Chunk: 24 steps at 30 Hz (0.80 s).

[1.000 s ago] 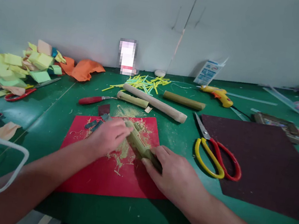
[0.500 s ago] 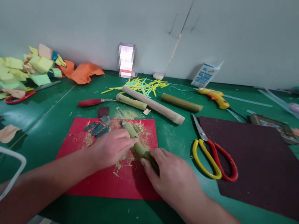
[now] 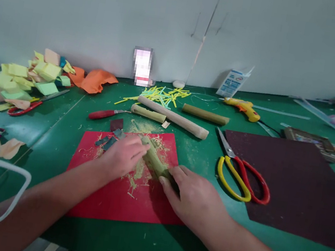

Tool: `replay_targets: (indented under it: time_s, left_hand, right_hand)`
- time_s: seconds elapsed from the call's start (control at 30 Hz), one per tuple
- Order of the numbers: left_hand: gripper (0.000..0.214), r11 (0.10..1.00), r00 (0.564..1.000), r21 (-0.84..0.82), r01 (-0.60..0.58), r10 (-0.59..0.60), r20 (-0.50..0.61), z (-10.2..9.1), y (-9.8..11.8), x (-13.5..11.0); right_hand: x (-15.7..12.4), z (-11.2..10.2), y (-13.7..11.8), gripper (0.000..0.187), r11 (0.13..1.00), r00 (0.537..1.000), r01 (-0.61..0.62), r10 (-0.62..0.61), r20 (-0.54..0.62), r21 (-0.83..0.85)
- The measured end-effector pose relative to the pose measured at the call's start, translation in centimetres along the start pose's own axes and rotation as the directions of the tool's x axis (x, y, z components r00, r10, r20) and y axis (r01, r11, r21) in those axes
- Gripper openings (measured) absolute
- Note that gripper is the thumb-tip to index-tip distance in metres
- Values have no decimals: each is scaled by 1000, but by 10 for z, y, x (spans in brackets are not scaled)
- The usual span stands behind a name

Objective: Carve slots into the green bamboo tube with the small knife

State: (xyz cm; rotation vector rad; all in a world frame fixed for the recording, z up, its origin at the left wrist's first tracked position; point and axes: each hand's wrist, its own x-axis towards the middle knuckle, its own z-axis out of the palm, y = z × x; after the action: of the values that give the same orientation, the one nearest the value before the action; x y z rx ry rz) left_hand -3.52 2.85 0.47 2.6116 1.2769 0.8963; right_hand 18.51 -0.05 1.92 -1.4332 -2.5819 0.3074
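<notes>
My right hand (image 3: 197, 194) is wrapped round the near end of a greenish bamboo tube (image 3: 155, 157), which lies slanted over a red sheet (image 3: 104, 204). Closed in a pinch, my left hand (image 3: 124, 155) presses against the tube's far end. Its fingers mostly hide a small dark piece that looks like sandpaper. Pale shavings and dust (image 3: 132, 185) are scattered over the sheet around the tube. Several dark grey sandpaper pieces (image 3: 101, 140) lie beside my left hand, partly covered by it.
Behind the sheet lie a red-handled tool (image 3: 102, 114) and more bamboo tubes (image 3: 205, 115). Open scissors (image 3: 242, 177) rest partly on a dark maroon sheet (image 3: 300, 189) at right. A yellow glue gun (image 3: 242, 109) lies farther back. Folded paper pieces (image 3: 15, 80) are heaped at left.
My left hand has slid a little up and left along the bamboo tube, and the dark edge at its fingertips is less visible. My right hand keeps its hold.
</notes>
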Motion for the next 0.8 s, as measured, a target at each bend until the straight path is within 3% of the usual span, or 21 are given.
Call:
replay_targets:
  time_s: [0.07,0.2,0.33,0.5,0.63,0.8]
  left_hand:
    - [24,999,998,-9,-49,49,43,1,2,0]
    - [26,987,996,132,-90,91,0,2,0,0]
    - [25,988,994,140,-66,53,99,3,0,-1]
    - [24,993,1000,119,-11,9,18,3,1,2]
    - [24,993,998,120,-14,7,66,2,1,2]
    - [23,983,1000,185,2,-6,18,1,-1,2]
  right_hand:
    - [0,0,0,24,1000,1000,7,-7,3,-1]
    - [1,0,0,24,1000,1000,-5,5,1,-5]
    - [0,0,-1,21,1000,1000,-1,1,2,14]
    - [-1,1,-2,19,1000,1000,-13,13,4,15]
    - [-2,2,-2,18,1000,1000,-7,6,22,30]
    - [-1,0,-2,18,998,999,-20,19,27,51]
